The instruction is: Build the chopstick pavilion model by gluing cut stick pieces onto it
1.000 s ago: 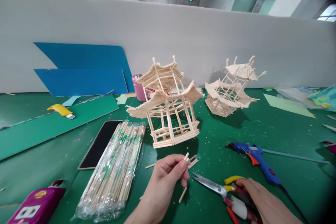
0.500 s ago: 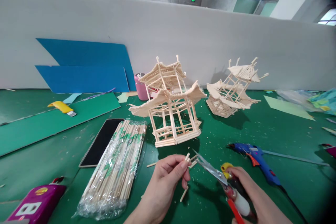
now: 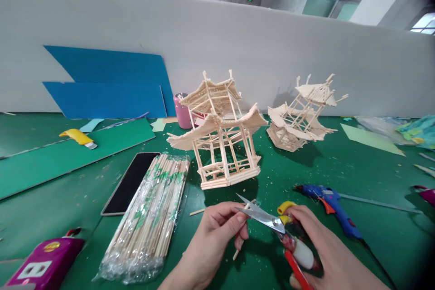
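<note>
Between thumb and fingers, my left hand (image 3: 220, 235) pinches a short wooden stick (image 3: 247, 206). My right hand (image 3: 316, 240) grips a pair of scissors (image 3: 263, 217) by its handles; the blades are parted and lie around the end of the stick. Just beyond my hands stands a pagoda model (image 3: 224, 145) built of wooden sticks, with two tiers of curved roof. Some cut stick pieces lie on the green table near my left hand, one of them a loose stick (image 3: 197, 212).
A plastic-wrapped bundle of sticks (image 3: 149, 217) partly covers a phone (image 3: 127, 186) on the left. Right of my hands lies a blue glue gun (image 3: 329, 204). A second pagoda model (image 3: 301, 118) leans farther back. A yellow utility knife (image 3: 78, 137) and a purple power strip (image 3: 47, 260) are at left.
The scissors have moved left, so their parted blades now reach the stick in my left hand. My left hand has stayed nearly in place, its stick turned slightly.
</note>
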Tool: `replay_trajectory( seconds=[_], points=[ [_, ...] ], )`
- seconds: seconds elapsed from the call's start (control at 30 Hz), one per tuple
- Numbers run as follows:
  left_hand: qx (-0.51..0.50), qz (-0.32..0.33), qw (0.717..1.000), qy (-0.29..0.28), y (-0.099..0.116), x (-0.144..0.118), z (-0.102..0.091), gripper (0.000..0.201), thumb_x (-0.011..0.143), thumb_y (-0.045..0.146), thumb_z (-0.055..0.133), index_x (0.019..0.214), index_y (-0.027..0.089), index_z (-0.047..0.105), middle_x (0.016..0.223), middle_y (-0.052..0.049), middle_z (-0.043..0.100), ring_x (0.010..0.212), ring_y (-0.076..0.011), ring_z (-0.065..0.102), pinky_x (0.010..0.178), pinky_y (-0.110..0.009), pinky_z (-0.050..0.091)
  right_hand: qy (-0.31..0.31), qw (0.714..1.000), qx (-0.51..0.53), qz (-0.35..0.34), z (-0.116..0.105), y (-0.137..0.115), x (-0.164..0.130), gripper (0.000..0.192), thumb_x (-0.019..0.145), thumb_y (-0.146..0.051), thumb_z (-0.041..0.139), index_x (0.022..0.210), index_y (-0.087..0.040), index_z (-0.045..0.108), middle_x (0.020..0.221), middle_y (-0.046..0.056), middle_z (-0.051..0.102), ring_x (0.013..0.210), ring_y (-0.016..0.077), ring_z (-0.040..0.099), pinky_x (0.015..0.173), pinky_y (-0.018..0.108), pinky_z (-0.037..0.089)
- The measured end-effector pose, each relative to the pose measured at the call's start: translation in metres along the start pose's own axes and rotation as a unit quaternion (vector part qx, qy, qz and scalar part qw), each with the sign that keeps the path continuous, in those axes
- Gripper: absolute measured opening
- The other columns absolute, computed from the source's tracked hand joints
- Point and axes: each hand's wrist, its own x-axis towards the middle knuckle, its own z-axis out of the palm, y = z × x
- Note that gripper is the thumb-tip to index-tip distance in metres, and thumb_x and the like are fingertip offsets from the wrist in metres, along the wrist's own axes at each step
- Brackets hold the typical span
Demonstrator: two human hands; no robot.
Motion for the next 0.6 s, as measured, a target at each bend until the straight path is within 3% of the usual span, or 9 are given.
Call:
replay_trajectory(
  seconds=[0.27,0.43,0.6],
  points=[
    [0.056,0.006,0.998,0.002,0.0,0.0,-0.002,0.022,0.071,0.031,0.064,0.081,0.012,0.068,0.051,0.001,0.052,0.045,-0.0063,0.041,0.044,-0.018,0.031,0.023,0.999,0.027,-0.021,0.0,0.0,0.0,0.071,0.057,-0.022,0.06,0.122,-0.017,0.031,0.129,0.012,0.039,0.113,0.0254,0.045,0.09,0.029,0.04],
    [0.125,0.015,0.992,-0.011,0.005,-0.001,-0.003,0.022,0.072,0.032,0.062,0.081,0.014,0.069,0.052,0.002,0.048,0.048,-0.0071,0.038,0.044,-0.017,0.029,-0.004,0.999,0.043,0.006,-0.001,-0.011,0.003,0.058,0.063,-0.031,0.059,0.113,-0.017,0.036,0.101,0.009,0.057,0.084,0.021,0.058,0.072,0.027,0.047],
    [0.19,0.04,0.981,-0.02,0.008,-0.001,-0.004,0.019,0.074,0.03,0.06,0.08,0.016,0.07,0.054,0.002,0.048,0.048,-0.0064,0.035,0.044,-0.017,0.025,-0.026,0.999,0.043,0.016,0.001,-0.017,0.004,0.026,0.069,-0.032,0.052,0.092,-0.022,0.046,0.073,0.003,0.06,0.058,0.0172,0.056,0.052,0.024,0.042]
  ],
)
